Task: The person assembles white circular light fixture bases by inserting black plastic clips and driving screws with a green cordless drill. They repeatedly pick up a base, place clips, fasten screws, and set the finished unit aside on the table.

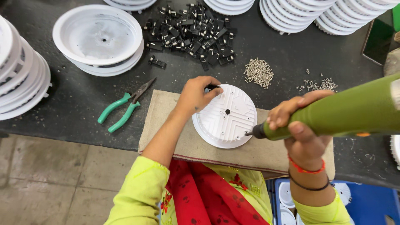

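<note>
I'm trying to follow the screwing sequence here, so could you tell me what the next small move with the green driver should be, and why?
Probably press the green electric screwdriver straight down. Its tip already sits at a hole near the edge of the white round housing, the right hand grips the tool, and the left hand steadies the housing and a black clip at the opposite edge.

There is one view only, from a camera worn on the person's head, looking steeply down over the chest and arms. It sits close: the yellow-green sleeves fill the bottom edge, and the left hand (196, 95) and right hand (301, 127) lie mid-frame. It faces forward across the dark grey worktable (75, 104), whose near edge runs across the lower third, with pale floor tiles (46, 175) showing below at the left. No second view shares the scene.
</note>
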`<state>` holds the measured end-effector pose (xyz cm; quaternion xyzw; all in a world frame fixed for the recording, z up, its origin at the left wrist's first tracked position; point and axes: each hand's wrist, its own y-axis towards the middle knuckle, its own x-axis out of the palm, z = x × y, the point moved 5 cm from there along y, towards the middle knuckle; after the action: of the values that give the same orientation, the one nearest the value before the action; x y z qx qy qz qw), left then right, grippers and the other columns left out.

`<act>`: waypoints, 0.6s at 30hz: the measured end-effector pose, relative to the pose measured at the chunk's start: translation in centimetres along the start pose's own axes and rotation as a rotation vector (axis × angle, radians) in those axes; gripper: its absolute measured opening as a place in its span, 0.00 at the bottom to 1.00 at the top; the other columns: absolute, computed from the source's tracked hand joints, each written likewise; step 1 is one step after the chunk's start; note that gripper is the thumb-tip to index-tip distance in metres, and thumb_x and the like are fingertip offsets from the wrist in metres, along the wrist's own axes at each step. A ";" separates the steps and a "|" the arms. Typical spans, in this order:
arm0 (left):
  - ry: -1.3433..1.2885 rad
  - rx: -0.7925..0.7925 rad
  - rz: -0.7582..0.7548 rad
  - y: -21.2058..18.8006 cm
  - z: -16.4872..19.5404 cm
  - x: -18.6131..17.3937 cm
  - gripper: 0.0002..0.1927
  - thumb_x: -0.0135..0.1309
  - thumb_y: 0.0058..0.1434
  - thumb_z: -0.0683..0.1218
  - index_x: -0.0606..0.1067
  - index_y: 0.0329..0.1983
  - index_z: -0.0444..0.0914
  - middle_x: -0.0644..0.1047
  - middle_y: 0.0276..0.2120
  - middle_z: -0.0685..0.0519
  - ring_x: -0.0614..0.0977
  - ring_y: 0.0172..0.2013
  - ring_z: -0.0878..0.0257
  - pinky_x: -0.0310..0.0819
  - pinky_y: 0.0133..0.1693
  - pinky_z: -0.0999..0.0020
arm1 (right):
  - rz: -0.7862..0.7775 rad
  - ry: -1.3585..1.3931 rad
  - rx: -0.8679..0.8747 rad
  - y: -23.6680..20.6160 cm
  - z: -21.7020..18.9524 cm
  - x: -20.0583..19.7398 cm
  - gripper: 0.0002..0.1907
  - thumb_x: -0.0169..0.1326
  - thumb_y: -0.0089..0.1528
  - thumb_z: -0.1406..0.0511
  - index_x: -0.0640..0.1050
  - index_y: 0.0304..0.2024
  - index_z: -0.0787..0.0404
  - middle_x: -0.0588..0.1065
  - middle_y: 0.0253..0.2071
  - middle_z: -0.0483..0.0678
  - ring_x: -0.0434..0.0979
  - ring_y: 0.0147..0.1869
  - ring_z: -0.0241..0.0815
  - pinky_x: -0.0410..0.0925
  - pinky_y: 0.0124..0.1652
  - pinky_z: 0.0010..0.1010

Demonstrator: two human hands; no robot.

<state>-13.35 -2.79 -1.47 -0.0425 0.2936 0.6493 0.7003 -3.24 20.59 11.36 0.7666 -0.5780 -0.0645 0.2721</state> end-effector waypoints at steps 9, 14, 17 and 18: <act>0.480 -0.116 0.134 6.3 0.3 -2.8 0.12 0.66 0.56 0.49 0.82 0.40 0.39 0.80 0.41 0.46 0.83 0.41 0.46 0.77 0.41 0.52 | 0.109 -0.171 -0.088 -0.3 -1.1 -3.2 0.20 0.63 0.70 0.63 0.70 0.55 0.67 0.76 0.40 0.58 0.79 0.41 0.48 0.74 0.46 0.37; 0.642 -0.390 -0.028 8.4 -0.2 -3.0 0.24 0.72 0.45 0.51 0.79 0.43 0.38 0.80 0.43 0.44 0.82 0.45 0.45 0.78 0.44 0.52 | 0.125 0.030 0.060 -2.4 4.7 -3.3 0.19 0.58 0.68 0.62 0.71 0.56 0.66 0.77 0.42 0.55 0.80 0.44 0.45 0.76 0.47 0.36; 0.691 -0.479 -0.130 8.9 -0.3 -2.6 0.20 0.71 0.48 0.50 0.81 0.42 0.38 0.81 0.44 0.44 0.83 0.47 0.46 0.79 0.46 0.54 | 0.142 -0.143 0.410 -4.2 9.2 -1.6 0.13 0.58 0.64 0.66 0.75 0.50 0.65 0.77 0.41 0.53 0.79 0.43 0.43 0.74 0.46 0.33; 0.708 -0.502 -0.163 8.9 -0.4 -2.7 0.18 0.70 0.49 0.50 0.82 0.41 0.39 0.82 0.44 0.44 0.83 0.47 0.46 0.79 0.47 0.54 | 0.019 -0.406 0.347 -4.4 9.3 -0.7 0.14 0.61 0.61 0.65 0.77 0.46 0.64 0.78 0.41 0.51 0.79 0.42 0.42 0.74 0.42 0.32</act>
<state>-21.79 -3.94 2.34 -0.4542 0.3445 0.5885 0.5734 -3.59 18.87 1.22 0.7678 -0.6303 -0.1142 0.0158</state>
